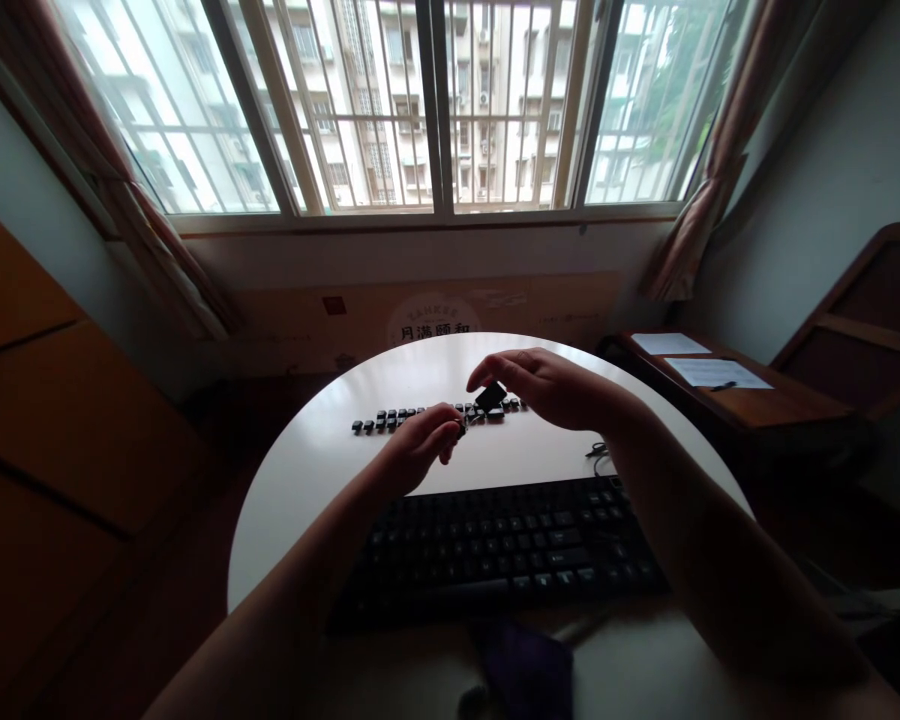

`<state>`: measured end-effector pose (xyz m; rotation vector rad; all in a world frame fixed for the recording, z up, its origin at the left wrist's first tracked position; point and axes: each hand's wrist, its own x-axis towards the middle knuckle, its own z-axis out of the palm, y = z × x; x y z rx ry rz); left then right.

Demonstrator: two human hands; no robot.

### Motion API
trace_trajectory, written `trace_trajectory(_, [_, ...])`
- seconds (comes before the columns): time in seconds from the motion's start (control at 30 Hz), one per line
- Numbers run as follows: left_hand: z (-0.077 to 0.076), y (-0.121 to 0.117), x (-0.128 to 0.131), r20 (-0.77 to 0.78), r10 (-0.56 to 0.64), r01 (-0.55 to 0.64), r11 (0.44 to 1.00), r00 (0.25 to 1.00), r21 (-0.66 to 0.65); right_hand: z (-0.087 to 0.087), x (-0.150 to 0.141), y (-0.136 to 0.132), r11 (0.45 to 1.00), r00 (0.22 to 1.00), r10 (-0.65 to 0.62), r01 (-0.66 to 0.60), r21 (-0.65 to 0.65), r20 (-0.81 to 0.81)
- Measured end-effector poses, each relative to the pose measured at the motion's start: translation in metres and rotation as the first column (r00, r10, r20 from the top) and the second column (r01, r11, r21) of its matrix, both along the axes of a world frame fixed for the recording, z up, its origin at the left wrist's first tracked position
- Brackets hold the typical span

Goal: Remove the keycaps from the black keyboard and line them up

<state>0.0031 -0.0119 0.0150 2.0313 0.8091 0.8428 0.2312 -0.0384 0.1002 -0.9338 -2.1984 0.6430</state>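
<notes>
My right hand (540, 382) is closed on a keycap puller with a flat black handle (490, 397), held by its fingertips. Thin pale wires (475, 419) run from that handle down toward my left hand (426, 437). The fingers of the left hand pinch a small dark piece, likely a keycap (461, 429), partly hidden by them. Both hands are above the table, between a row of loose black keycaps (381, 422) and the black keyboard (495, 545). My forearms cover parts of the keyboard's two ends.
The round white table (285, 510) carries a thin black cable (600, 455) on the right. A blurred purple cloth-like thing (529, 665) lies nearest me. To the right, a wooden side table (750, 400) holds papers (716, 373) and a pen. A barred window stands behind.
</notes>
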Motion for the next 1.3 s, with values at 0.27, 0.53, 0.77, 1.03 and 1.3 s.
trace_trajectory(0.27, [0.0, 0.002, 0.0, 0.185, -0.041, 0.072, 0.983, 0.982, -0.166, 0.011, 0.013, 0.001, 0.989, 0.948, -0.075, 0.032, -0.144, -0.309])
trace_trajectory(0.53, [-0.01, 0.006, 0.001, 0.237, -0.108, 0.162, 0.962, 0.965, -0.222, 0.007, 0.019, 0.0, 0.998, 0.978, -0.043, 0.053, 0.044, -0.206])
trace_trajectory(0.77, [-0.013, 0.008, 0.003, 0.223, -0.085, 0.138, 0.963, 0.971, -0.23, 0.005, 0.005, -0.009, 0.981, 0.995, -0.06, 0.045, 0.187, 0.074])
trace_trajectory(1.03, [-0.012, 0.004, 0.005, 0.196, -0.085, 0.136, 0.954, 0.977, -0.267, 0.012, 0.004, -0.016, 0.977, 0.985, -0.058, 0.022, 0.214, 0.164])
trace_trajectory(1.3, [-0.017, 0.009, 0.004, 0.201, -0.093, 0.144, 0.956, 0.975, -0.257, 0.011, 0.0, -0.013, 0.977, 0.979, -0.013, -0.031, 0.212, 0.202])
